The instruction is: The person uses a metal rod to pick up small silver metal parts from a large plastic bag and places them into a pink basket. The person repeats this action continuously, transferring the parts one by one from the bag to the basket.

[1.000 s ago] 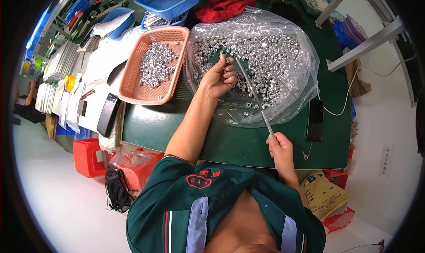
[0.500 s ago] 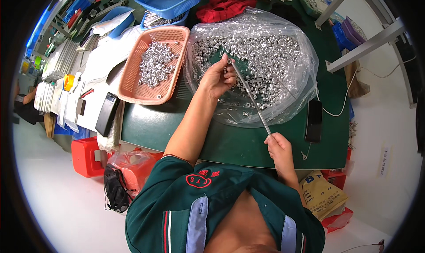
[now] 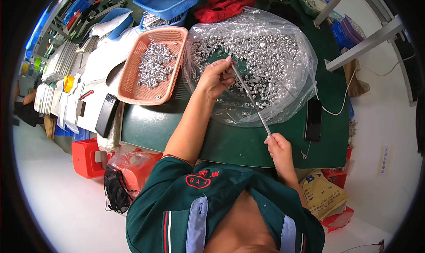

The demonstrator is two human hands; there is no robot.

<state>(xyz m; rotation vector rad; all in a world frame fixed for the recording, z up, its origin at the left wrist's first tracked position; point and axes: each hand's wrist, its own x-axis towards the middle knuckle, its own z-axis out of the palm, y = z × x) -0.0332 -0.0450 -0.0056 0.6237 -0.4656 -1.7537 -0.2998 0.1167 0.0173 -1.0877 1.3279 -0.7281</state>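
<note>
My right hand is closed round the near end of a long, thin metal rod. The rod slants up and left across the bag to the fingertips of my left hand. Thumb and forefinger of that hand pinch a small metal part at the rod's far tip; its shape is mostly hidden by the fingers. Beneath the rod lies an open clear plastic bag full of small silvery metal parts. Left of the bag, a salmon-coloured perforated basket holds more small silvery parts.
The work surface is a green table. A dark phone lies right of the bag, another dark phone at the left. Blue baskets and a red cloth sit behind. A grey metal frame stands at the right.
My left fingertips have shifted slightly right, onto the rod's tip. The small ring-like part seen at them before is now mostly covered. My right hand and the rod have hardly moved.
</note>
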